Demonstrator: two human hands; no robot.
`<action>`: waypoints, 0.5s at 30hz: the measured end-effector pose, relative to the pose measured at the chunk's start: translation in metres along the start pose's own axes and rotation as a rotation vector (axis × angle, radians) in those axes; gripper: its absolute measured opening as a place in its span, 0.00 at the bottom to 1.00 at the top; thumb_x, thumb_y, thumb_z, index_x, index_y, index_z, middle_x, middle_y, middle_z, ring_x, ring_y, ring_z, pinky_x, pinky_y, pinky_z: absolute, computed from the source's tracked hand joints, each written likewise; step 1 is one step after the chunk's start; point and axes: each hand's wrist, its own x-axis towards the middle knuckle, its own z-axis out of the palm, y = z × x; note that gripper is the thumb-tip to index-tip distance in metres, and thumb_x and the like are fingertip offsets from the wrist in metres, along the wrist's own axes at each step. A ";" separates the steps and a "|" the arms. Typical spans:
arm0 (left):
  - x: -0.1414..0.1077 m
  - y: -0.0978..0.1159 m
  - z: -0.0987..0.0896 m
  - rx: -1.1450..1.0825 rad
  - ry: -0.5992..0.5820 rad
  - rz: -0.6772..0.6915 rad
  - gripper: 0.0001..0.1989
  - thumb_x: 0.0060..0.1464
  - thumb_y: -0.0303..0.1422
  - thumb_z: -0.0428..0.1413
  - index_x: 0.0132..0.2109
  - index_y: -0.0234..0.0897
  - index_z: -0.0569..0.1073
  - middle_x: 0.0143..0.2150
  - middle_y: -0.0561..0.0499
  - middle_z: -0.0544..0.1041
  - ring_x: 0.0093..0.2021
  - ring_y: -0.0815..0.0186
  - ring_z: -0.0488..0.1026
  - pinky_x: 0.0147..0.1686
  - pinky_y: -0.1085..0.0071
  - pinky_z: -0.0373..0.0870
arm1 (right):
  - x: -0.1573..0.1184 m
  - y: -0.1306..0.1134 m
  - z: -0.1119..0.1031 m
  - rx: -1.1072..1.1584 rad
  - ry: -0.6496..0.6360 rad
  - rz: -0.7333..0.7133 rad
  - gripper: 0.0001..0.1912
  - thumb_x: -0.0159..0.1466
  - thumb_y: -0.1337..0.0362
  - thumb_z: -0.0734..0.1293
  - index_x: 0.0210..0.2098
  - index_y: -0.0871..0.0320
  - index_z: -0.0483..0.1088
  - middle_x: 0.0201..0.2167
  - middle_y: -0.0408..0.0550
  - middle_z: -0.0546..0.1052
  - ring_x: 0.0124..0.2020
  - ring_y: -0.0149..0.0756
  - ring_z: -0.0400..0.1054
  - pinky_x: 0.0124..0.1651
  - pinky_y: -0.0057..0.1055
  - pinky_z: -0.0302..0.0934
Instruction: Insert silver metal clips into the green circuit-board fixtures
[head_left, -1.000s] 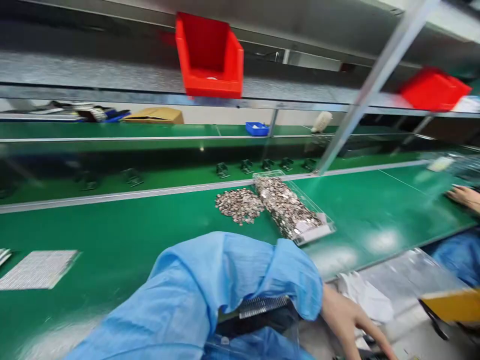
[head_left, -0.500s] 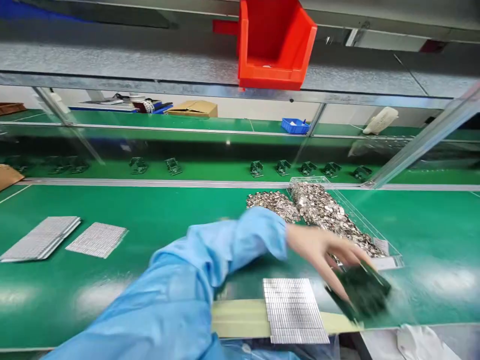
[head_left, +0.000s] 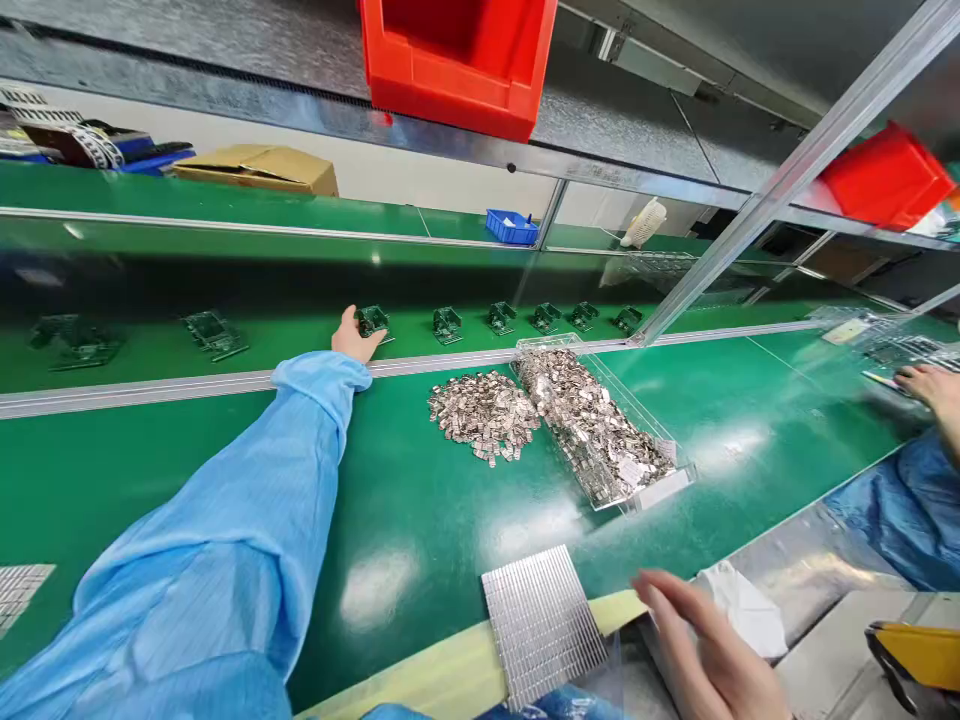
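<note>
Two hands, left hand on circuit board, right near metal strips

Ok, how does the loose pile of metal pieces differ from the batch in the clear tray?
The loose pile of metal pieces lies directly on the green bench mat, while the batch in the clear tray is held inside the clear plastic tray. The loose pile forms a short, compact patch; the tray batch is a long strip following the tray. The tray batch also looks larger. Both are jumbled, small, silvery pieces.
</note>
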 end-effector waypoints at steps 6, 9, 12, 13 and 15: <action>-0.029 -0.043 -0.041 0.075 0.233 0.256 0.35 0.45 0.28 0.65 0.59 0.34 0.63 0.62 0.39 0.60 0.64 0.52 0.58 0.62 0.61 0.60 | 0.101 -0.019 0.096 0.044 -0.334 -0.064 0.12 0.64 0.60 0.60 0.35 0.55 0.74 0.29 0.48 0.79 0.30 0.39 0.74 0.34 0.32 0.68; -0.033 -0.077 -0.091 0.147 0.442 0.248 0.29 0.46 0.27 0.63 0.55 0.30 0.63 0.56 0.39 0.62 0.59 0.50 0.62 0.58 0.55 0.64 | 0.130 -0.014 0.130 -0.035 -0.383 -0.045 0.12 0.60 0.59 0.61 0.35 0.56 0.74 0.23 0.47 0.76 0.24 0.38 0.71 0.29 0.32 0.65; -0.029 -0.104 -0.129 0.199 0.493 0.078 0.30 0.46 0.26 0.63 0.55 0.26 0.60 0.56 0.35 0.61 0.58 0.48 0.63 0.58 0.51 0.64 | 0.142 -0.011 0.146 -0.047 -0.386 -0.081 0.13 0.57 0.57 0.62 0.32 0.57 0.75 0.22 0.48 0.75 0.22 0.40 0.69 0.28 0.34 0.63; -0.025 -0.110 -0.137 0.213 0.488 0.034 0.32 0.45 0.26 0.63 0.55 0.25 0.60 0.56 0.35 0.61 0.58 0.48 0.64 0.58 0.51 0.64 | 0.143 -0.010 0.147 -0.046 -0.383 -0.093 0.13 0.56 0.56 0.62 0.30 0.56 0.75 0.22 0.49 0.75 0.22 0.40 0.69 0.28 0.35 0.63; -0.017 -0.121 -0.148 0.245 0.466 -0.013 0.37 0.42 0.27 0.66 0.57 0.26 0.58 0.57 0.35 0.61 0.58 0.50 0.65 0.59 0.54 0.64 | 0.146 -0.006 0.149 -0.048 -0.377 -0.090 0.14 0.55 0.53 0.62 0.29 0.55 0.75 0.22 0.49 0.76 0.21 0.40 0.70 0.27 0.35 0.63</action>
